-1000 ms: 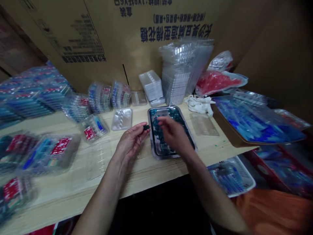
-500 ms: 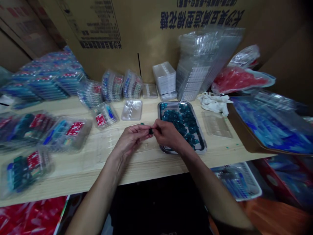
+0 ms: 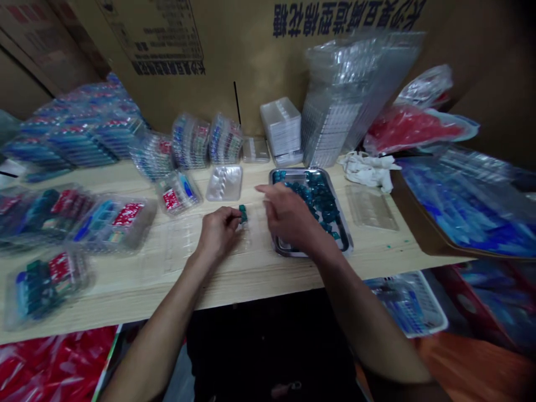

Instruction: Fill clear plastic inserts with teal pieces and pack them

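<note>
On the far left we see a heap of packs [image 3: 75,137], and nearer on that side a few filled packs [image 3: 111,223] with red and blue contents. Right of these, far back, bundles [image 3: 190,142] stand upright in front of the carton [image 3: 234,33], and a small pack [image 3: 178,192] lies before them.

Toward the middle our left hand [image 3: 221,228] has its thumb and fingertips drawn together beside a green piece [image 3: 243,211], at or over a clear tray [image 3: 247,237] on the surface [image 3: 226,273]. We cannot tell whether those fingers grip the piece (blur hides the contact).

Just right, our right hand [image 3: 278,209] hangs with its fingers loosely spread and, as far as we see, nothing in them, over the left side of the metal tray [image 3: 347,226]. Loose pieces [image 3: 324,204] fill much of that tray; farther right is the blue-filled box [image 3: 473,206].

We judge many packs finished and this clear tray barely begun, with plenty of pieces left.
</note>
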Available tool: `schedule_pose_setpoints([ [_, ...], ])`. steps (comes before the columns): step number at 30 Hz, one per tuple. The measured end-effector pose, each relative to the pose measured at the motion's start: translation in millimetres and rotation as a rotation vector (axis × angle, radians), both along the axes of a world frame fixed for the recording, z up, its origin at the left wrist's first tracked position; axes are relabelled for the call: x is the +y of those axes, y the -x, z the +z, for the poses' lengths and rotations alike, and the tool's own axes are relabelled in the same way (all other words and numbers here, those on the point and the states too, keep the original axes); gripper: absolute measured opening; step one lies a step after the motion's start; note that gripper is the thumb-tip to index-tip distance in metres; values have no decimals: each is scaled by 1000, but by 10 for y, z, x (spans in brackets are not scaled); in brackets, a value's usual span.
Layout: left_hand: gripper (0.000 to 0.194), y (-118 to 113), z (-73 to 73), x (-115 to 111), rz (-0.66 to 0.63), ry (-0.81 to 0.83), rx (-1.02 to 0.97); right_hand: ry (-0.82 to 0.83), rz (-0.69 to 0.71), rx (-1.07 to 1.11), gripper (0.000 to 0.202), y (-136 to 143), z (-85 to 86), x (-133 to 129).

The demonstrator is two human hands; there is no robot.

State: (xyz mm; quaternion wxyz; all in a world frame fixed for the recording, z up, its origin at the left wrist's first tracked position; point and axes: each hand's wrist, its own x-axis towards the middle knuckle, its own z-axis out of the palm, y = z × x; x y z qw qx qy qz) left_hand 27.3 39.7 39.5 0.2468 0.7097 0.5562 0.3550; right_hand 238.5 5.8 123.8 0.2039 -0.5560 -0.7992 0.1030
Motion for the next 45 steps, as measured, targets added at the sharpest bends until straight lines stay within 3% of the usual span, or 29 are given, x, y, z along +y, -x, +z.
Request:
schedule_pose_setpoints([
  [4,16,-111,-91,33,-113,-67,175,144,-344,-205,35,-363,-259,191],
  [8,20,-57,-128,23,-103,-62,147,255,-385,-289,37,-703,-553,133],
  [12,18,-25,-166,-8,-68,-29,50,301,-367,-278,37,-727,-667,43],
  [19,14,-20,-200,-61,-87,-26,-63,252,-401,-223,29,-681,-759,88],
  [25,24,68,-92,-29,37,25,-234,192,-429,-232,27,-593,-725,-4],
  [30,20,15,-75,17,-37,76,-152,69,-344,-16,28,-771,-480,233],
  [32,14,-18,-121,28,-59,20,-32,-16,-441,91,31,-926,-399,386],
  [35,13,-38,-203,30,-102,-36,95,-116,-552,81,30,-1045,-392,486],
  [39,14,-28,-262,3,-177,-103,93,8,-367,47,27,-960,-538,323],
  [45,21,-10,-304,-48,-177,-204,190,61,-495,-1,31,-1026,-631,-3],
])
